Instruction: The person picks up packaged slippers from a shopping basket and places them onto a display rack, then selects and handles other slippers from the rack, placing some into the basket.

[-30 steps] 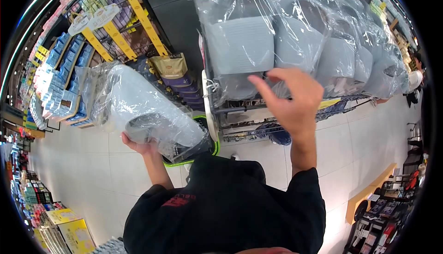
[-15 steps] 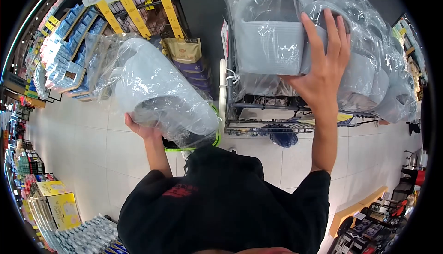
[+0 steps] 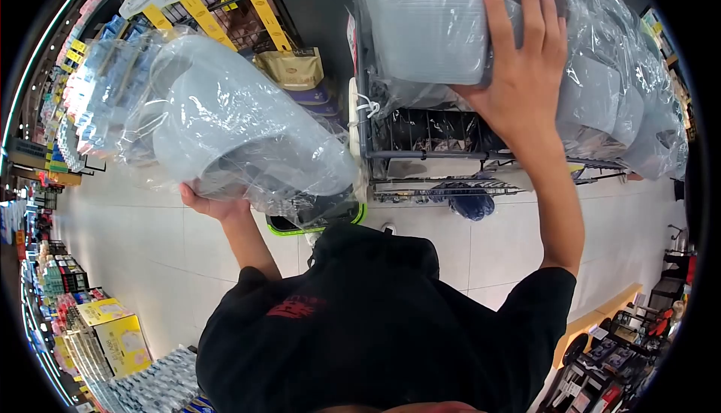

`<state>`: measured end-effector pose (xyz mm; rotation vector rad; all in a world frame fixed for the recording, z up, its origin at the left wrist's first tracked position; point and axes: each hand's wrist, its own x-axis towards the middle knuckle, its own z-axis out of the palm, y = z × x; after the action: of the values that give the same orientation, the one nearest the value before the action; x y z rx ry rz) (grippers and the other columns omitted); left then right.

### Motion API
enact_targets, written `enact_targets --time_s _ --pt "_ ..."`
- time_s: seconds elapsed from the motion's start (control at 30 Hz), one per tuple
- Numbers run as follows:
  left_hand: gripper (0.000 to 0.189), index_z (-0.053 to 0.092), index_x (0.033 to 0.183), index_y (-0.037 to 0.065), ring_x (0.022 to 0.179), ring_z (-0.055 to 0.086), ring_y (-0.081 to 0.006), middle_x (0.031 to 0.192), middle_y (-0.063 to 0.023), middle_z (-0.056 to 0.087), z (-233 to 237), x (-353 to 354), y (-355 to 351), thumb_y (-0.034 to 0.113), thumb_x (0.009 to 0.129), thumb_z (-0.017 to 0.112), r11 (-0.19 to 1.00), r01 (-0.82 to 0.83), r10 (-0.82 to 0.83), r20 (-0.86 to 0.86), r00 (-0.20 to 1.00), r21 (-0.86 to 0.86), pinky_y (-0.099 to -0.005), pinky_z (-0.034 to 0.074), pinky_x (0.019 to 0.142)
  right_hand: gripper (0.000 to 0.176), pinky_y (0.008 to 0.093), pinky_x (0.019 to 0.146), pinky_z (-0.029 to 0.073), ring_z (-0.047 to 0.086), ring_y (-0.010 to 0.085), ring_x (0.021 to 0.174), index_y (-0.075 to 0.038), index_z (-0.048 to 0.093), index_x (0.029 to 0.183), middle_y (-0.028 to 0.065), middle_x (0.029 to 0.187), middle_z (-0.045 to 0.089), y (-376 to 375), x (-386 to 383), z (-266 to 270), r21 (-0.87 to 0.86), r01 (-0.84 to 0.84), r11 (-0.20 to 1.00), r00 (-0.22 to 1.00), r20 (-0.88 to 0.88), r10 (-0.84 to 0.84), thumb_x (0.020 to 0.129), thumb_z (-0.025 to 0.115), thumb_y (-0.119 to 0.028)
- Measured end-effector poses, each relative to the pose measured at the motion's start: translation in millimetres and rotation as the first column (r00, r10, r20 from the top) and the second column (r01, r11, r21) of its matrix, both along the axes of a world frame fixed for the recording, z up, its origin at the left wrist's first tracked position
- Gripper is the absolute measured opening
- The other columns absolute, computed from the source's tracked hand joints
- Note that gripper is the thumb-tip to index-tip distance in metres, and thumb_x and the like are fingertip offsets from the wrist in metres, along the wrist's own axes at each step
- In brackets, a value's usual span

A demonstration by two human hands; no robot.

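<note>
My left hand (image 3: 218, 204) grips the lower edge of a light grey slipper (image 3: 240, 116) wrapped in clear plastic; its thumb shows at the side, and most of its fingers are hidden behind the wrapping. The slipper is held tilted, with a dark opening facing me. My right hand (image 3: 522, 67) is spread over another plastic-wrapped grey slipper (image 3: 434, 41) with a ridged front. Its fingers reach over the top, and the thumb is at the lower edge. More wrapped grey slippers (image 3: 593, 101) are bunched to the right of that hand.
A dark wire rack (image 3: 428, 155) stands below the right-hand slippers. Under the left slipper is a green-rimmed black basket (image 3: 323, 227). Gold and purple pouches (image 3: 293, 71) stand beside a yellow-striped display (image 3: 259, 4). Yellow boxes (image 3: 120, 338) lie lower left, on pale tiled floor (image 3: 188, 263).
Both hands and their slippers have shifted upward in view, the left one also leftward. The right-hand slipper has risen relative to the wire rack, exposing more of the rack's bars. The camera has moved slightly.
</note>
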<state>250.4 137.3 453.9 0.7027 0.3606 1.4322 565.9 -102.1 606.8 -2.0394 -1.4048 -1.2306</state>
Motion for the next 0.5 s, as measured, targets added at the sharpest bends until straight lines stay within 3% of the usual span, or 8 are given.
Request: enact_targets --time_s 0.03,0.07,0.23,0.3,0.37,0.4,0.47,0.5 --pt "0.075 0.049 0.136 0.008 0.118 0.054 -0.0322 0.131 -0.0115 0.055 4 -1 -1 0.064 0.086 0.047 1.000 -0.007 0.007 0.000 1.000 0.000 -0.0492 0.048 0.095 0.106 0.0627 0.112 0.019 0.019 0.0508 0.139 -0.012 0.034 0.148 0.0257 0.151 0.021 -6 -1 8 -0.096 -0.007 0.995 0.994 -0.105 -0.003 0.058 0.085 -0.034" --pt "0.076 0.046 0.138 0.009 0.119 0.054 -0.0326 0.133 -0.0112 0.054 12 -2 0 0.063 0.085 0.048 0.998 -0.063 0.064 -0.034 0.997 0.022 -0.0496 0.047 0.097 0.114 0.0624 0.112 0.019 0.018 0.0495 0.140 -0.013 0.027 0.151 0.0253 0.151 0.019 -11 -11 23 -0.265 0.049 0.963 0.972 -0.211 -0.107 0.057 0.087 -0.034" --pt "0.074 0.049 0.136 0.010 0.118 0.055 -0.0321 0.130 -0.0110 0.056 79 12 -8 0.064 0.085 0.047 0.966 -0.256 0.259 -0.060 0.964 0.044 -0.0509 0.047 0.096 0.115 0.0616 0.113 0.018 0.017 0.0486 0.141 -0.014 0.026 0.152 0.0256 0.151 0.019 -18 -11 24 -0.294 0.009 0.956 0.983 -0.175 -0.063 0.058 0.088 -0.037" --pt "0.070 0.050 0.136 0.012 0.120 0.054 -0.0316 0.132 -0.0090 0.054 107 18 -9 0.062 0.086 0.046 0.898 -0.407 0.422 -0.070 0.904 0.168 -0.0490 0.048 0.096 0.115 0.0615 0.113 0.018 0.017 0.0482 0.141 -0.014 0.026 0.152 0.0257 0.151 0.019 -21 -12 27 -0.270 -0.013 0.963 0.988 -0.149 -0.028 0.058 0.088 -0.039" --pt "0.070 0.050 0.136 0.013 0.121 0.054 -0.0315 0.133 -0.0087 0.053 137 26 -7 0.062 0.086 0.045 0.885 -0.385 0.402 -0.013 0.915 0.261 -0.0496 0.048 0.097 0.110 0.0600 0.114 0.015 0.012 0.0473 0.142 -0.016 0.033 0.150 0.0264 0.152 0.015 -25 -15 32 -0.226 -0.152 0.962 0.937 -0.341 0.068 0.059 0.089 -0.043" --pt "0.071 0.049 0.137 0.013 0.121 0.054 -0.0313 0.135 -0.0084 0.052 152 30 -6 0.063 0.086 0.045 0.863 -0.369 0.380 0.037 0.924 0.344 -0.0503 0.048 0.098 0.110 0.0600 0.114 0.015 0.012 0.0473 0.142 -0.016 0.033 0.150 0.0264 0.152 0.015 -28 -16 34 -0.224 -0.150 0.963 0.941 -0.333 0.069 0.059 0.089 -0.043" --pt "0.072 0.048 0.138 0.013 0.121 0.054 -0.0307 0.136 -0.0089 0.052 182 52 -25 0.063 0.086 0.044 0.897 -0.215 0.211 0.055 0.976 0.386 -0.0509 0.048 0.100 0.102 0.0519 0.111 0.029 0.034 0.0418 0.136 -0.006 0.043 0.143 0.0266 0.143 0.036 -37 -16 41 -0.257 -0.126 0.958 0.949 -0.312 0.041 0.059 0.090 -0.039" --pt "0.070 0.048 0.139 0.013 0.121 0.054 -0.0298 0.136 -0.0096 0.052 191 67 -28 0.060 0.088 0.045 0.908 -0.197 0.182 0.076 0.980 0.369 -0.0508 0.047 0.101 0.102 0.0519 0.111 0.029 0.034 0.0418 0.136 -0.006 0.043 0.143 0.0266 0.143 0.036 -39 -7 36 -0.258 -0.126 0.958 0.952 -0.303 0.044 0.059 0.090 -0.039"
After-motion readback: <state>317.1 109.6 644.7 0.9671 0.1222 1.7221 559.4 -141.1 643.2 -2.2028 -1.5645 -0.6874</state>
